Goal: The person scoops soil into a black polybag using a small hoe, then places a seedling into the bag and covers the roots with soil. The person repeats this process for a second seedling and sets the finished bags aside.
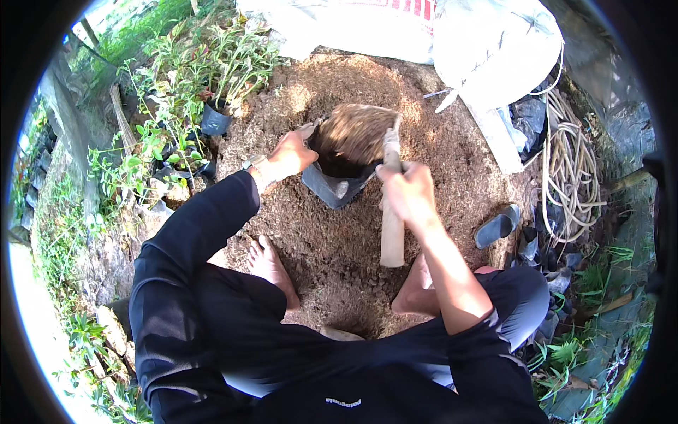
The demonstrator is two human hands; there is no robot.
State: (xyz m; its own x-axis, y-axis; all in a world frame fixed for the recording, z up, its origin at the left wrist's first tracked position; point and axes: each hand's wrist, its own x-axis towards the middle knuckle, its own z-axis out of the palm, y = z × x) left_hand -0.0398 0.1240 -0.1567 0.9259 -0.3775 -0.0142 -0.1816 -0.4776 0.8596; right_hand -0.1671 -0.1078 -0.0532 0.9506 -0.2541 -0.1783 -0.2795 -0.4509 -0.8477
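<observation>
A black plastic grow bag (332, 190) stands open-mouthed on the ground in front of me. My left hand (294, 153) grips its left rim. In my right hand (408, 188) is the pale wooden handle of a short hoe-like tool (392, 233). The tool's broad blade, blurred and covered with brown soil, lies over the bag's mouth; its exact edge is unclear. Loose brown soil mix (339, 249) spreads around the bag and between my bare feet. Dark hollow space shows inside the bag, below the blade.
Potted seedlings, one in a black pot (215, 118), stand at the upper left. White sacks (492, 53) lie at the top. A pale board (495, 135), a coiled hose (567, 175) and a dark sandal (497, 226) are on the right. My feet flank the soil.
</observation>
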